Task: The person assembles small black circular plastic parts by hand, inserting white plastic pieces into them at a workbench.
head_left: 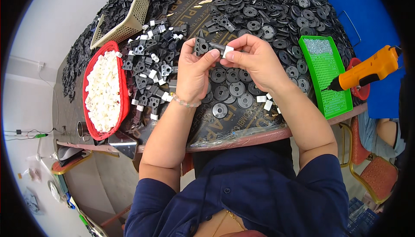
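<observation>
Above the middle of the table, my left hand (pixel 192 72) is closed around a black plastic bracket (pixel 202 46) with a round hole and a stem pointing right. A small white plastic cap (pixel 228 51) sits at the stem's right end, pinched between the thumb and fingers of my right hand (pixel 261 64). Whether the cap is fully seated on the stem cannot be made out. Black round discs (pixel 237 89) lie beneath both hands. Left of my left hand is a heap of black brackets with white caps (pixel 145 79).
A red basket (pixel 124 85) of white caps stands at left, with a beige crate (pixel 134 18) of black parts behind. Piles of black discs (pixel 268 32) cover the far side. At right, an orange power screwdriver (pixel 367 70) rests over a green tray (pixel 330 110) of small screws.
</observation>
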The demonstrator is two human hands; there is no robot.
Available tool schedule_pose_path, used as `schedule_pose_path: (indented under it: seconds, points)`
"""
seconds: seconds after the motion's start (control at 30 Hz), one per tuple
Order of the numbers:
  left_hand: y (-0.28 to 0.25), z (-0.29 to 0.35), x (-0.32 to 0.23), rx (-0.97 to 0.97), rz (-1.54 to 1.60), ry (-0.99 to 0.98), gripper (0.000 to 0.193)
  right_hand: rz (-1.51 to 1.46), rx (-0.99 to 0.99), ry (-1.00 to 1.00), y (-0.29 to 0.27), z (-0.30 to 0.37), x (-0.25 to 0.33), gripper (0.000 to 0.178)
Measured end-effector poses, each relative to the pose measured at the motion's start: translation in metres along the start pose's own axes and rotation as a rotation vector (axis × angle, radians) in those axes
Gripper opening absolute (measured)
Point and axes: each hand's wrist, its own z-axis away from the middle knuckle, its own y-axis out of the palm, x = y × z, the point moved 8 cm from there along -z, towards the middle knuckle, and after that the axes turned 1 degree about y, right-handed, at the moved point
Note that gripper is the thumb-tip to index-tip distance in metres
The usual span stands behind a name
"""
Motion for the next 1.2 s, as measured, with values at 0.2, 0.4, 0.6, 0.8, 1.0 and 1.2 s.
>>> schedule_pose_path:
  seconds: [0.2, 0.4, 0.6, 0.8, 1.0, 1.2]
  points:
    - [0.009, 0.007, -0.013, -0.049, -0.083, 0.118, 0.045, 0.032, -0.016, -0.070, 0.002, 0.001, 0.004, 0.015]
    - [0.014, 0.006, 0.005, 0.204, 0.172, -0.223, 0.036, 0.238, 0.051, -0.129, 0.007, 0.002, 0.012, 0.041]
    - [0.032, 0.023, 0.020, 0.419, 0.202, -0.410, 0.041, 0.394, 0.271, -0.245, 0.021, 0.006, 0.025, 0.080]
    - [0.039, 0.027, 0.022, 0.393, 0.154, -0.492, 0.053, 0.603, 0.084, -0.251, 0.018, 0.009, 0.023, 0.073]
    - [0.035, 0.032, 0.026, 0.423, 0.098, -0.553, 0.044, 0.950, 0.002, -0.488, 0.025, 0.019, 0.041, 0.073]
    - [-0.012, -0.007, -0.004, 0.207, 0.269, -0.243, 0.033, 1.214, -0.096, -0.589, -0.011, -0.009, 0.049, 0.077]
